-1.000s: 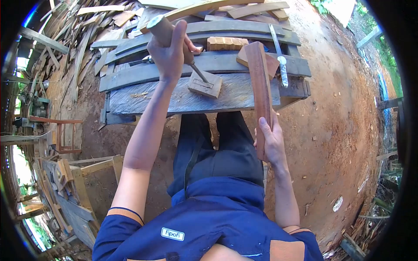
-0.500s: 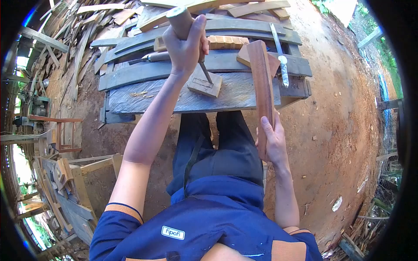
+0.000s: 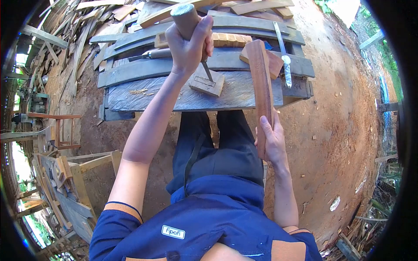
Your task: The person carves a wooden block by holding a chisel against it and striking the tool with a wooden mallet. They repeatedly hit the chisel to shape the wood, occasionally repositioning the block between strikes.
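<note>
My left hand (image 3: 188,50) is closed around the thick wooden handle of a chisel (image 3: 185,21). The chisel's narrow metal blade points down, and its tip rests on a small wooden block (image 3: 208,84) with a rectangle marked on its top. That block sits on the near board of the workbench (image 3: 148,101). My right hand (image 3: 272,139) grips the lower end of a long reddish-brown wooden bar (image 3: 261,78), its upper end raised over the bench's right part.
A second chisel (image 3: 159,53) lies on the bench behind my left wrist. Also there are a notched wood piece (image 3: 230,40), wooden blocks (image 3: 272,62) and a long thin metal tool (image 3: 283,52) at right. Scrap wood (image 3: 82,48) is piled behind, at left.
The chisel and my left hand have shifted slightly right, with the tip still on the block. The wooden bar stays nearly where it was. The view has moved a little.
</note>
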A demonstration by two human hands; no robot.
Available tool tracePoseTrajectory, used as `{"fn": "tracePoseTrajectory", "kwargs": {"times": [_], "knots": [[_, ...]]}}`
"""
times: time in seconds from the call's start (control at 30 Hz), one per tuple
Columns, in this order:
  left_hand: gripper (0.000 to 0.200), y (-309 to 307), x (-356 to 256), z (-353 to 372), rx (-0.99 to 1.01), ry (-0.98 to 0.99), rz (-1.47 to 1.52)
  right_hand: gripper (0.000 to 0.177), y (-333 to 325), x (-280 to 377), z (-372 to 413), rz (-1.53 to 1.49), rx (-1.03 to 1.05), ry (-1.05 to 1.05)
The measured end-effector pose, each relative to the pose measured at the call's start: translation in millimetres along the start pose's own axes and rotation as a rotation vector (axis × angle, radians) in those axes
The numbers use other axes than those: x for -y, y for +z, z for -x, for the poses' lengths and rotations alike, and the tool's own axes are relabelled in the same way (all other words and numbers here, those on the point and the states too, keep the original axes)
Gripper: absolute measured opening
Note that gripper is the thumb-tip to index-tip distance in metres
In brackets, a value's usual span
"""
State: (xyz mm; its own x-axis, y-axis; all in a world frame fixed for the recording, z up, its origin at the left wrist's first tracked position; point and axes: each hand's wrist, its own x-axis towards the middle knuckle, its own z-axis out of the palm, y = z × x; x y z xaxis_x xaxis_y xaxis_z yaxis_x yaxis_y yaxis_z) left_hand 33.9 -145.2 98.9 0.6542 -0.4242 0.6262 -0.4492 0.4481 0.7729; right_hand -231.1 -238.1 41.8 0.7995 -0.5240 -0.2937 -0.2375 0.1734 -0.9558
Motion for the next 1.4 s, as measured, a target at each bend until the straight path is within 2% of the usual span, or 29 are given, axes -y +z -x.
{"fn": "tracePoseTrajectory", "kwargs": {"times": [0.37, 0.43, 0.57, 0.63, 1.0, 1.07, 1.13, 1.2, 1.23, 1.3, 1.33, 1.37, 1.4], "knots": [[0.022, 6, -6, 6, -0.099, -0.007, -0.090, 0.050, 2, 11, -8, 0.035, 0.003, -0.019], [0.023, 2, -4, 7, -0.106, 0.001, -0.082, 0.060, -1, 11, -9, 0.058, 0.051, 0.002], [0.023, 0, -5, 8, -0.099, 0.019, -0.062, 0.060, 2, 9, -9, 0.070, 0.065, 0.017], [0.023, 0, -5, 10, -0.097, 0.030, -0.072, 0.052, 7, 8, -8, 0.050, 0.024, -0.038], [0.018, 12, 1, 6, -0.080, 0.005, -0.095, 0.051, 5, 15, -10, 0.073, 0.034, -0.017], [0.022, 18, 4, 2, -0.111, -0.038, -0.188, 0.051, 3, 28, -13, 0.103, 0.030, -0.031], [0.020, 26, 5, 3, -0.093, -0.014, -0.255, 0.062, -4, 49, -18, 0.142, 0.040, -0.110], [0.024, 33, 5, 3, -0.045, 0.026, -0.387, 0.054, -6, 87, -15, 0.135, -0.049, -0.229], [0.023, 36, 4, 2, -0.014, 0.185, -0.409, 0.048, -8, 106, -15, 0.152, -0.092, -0.319], [0.023, 40, 6, 1, -0.023, 0.236, -0.431, 0.043, -10, 140, -11, 0.139, -0.131, -0.519], [0.024, 42, 8, 1, -0.032, 0.285, -0.455, 0.043, -10, 152, -9, 0.108, -0.123, -0.629], [0.024, 41, 8, 3, -0.020, 0.227, -0.455, 0.054, -13, 157, -14, 0.135, -0.090, -0.710], [0.024, 41, 9, 3, -0.020, 0.233, -0.453, 0.054, -14, 158, -20, 0.137, -0.092, -0.716]]}}
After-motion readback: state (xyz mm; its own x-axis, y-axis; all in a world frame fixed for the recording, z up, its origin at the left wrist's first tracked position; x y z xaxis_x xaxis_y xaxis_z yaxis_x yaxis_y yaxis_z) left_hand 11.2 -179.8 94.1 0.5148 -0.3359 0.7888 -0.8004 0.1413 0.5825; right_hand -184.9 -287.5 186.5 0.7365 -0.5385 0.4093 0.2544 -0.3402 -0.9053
